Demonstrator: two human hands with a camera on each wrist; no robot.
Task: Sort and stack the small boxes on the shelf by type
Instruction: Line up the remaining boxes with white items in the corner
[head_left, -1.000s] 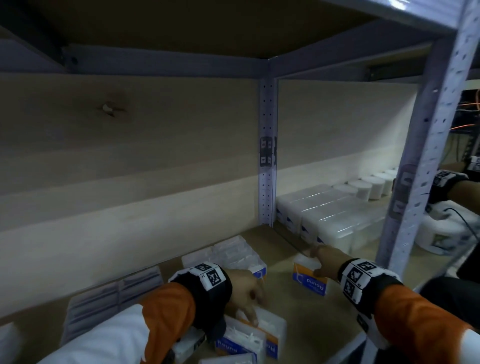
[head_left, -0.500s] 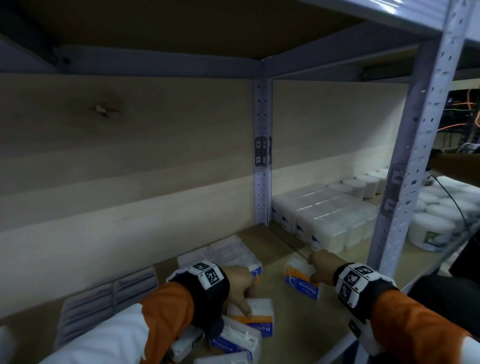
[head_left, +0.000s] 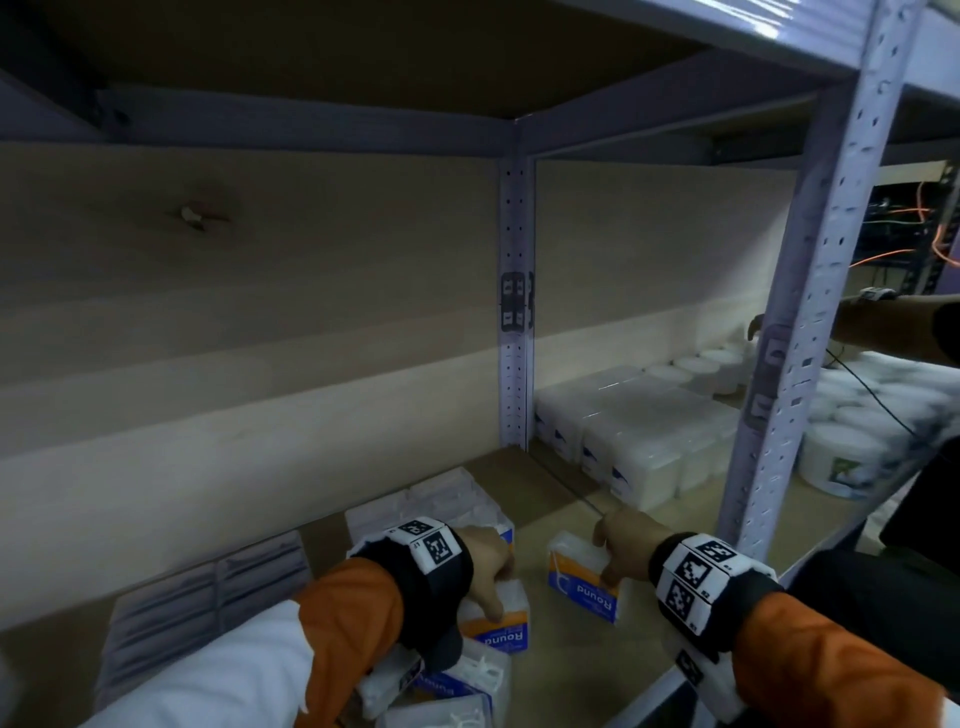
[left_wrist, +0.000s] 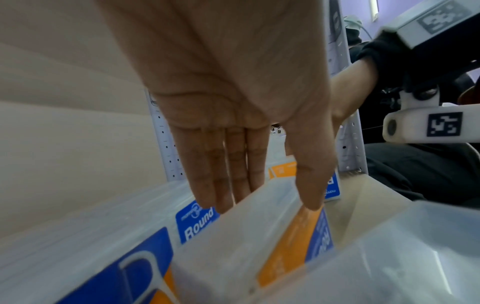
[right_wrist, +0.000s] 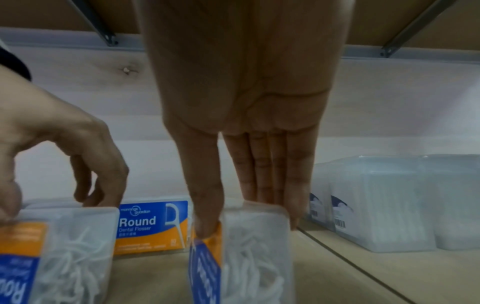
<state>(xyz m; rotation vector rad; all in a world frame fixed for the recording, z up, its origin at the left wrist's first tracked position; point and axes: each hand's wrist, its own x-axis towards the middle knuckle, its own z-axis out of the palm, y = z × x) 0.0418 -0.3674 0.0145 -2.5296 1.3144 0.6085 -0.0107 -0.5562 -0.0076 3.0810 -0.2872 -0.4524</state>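
Note:
Clear flosser boxes with orange and blue "Round" labels lie on the wooden shelf (head_left: 550, 499). My left hand (head_left: 493, 582) (left_wrist: 259, 205) pinches one flosser box (head_left: 501, 621) (left_wrist: 259, 236) between thumb and fingers, over a loose pile of boxes (head_left: 457, 680) at the front. My right hand (head_left: 618, 551) (right_wrist: 246, 222) grips a second flosser box (head_left: 582, 584) (right_wrist: 254, 251) standing on edge on the shelf board. A stack of the same boxes (head_left: 441, 499) (right_wrist: 153, 224) stands by the back wall behind my left hand.
Flat grey packs (head_left: 208, 597) lie at the left. A rear upright (head_left: 514, 312) and a front upright (head_left: 810, 291) divide off the bay on the right, which holds clear swab boxes (head_left: 634, 441) and round white tubs (head_left: 857, 431). Another person's arm (head_left: 893, 322) reaches in there.
My left hand has raised its box off the pile and turned it label-out. My right hand has drawn its box a little left, toward the left hand.

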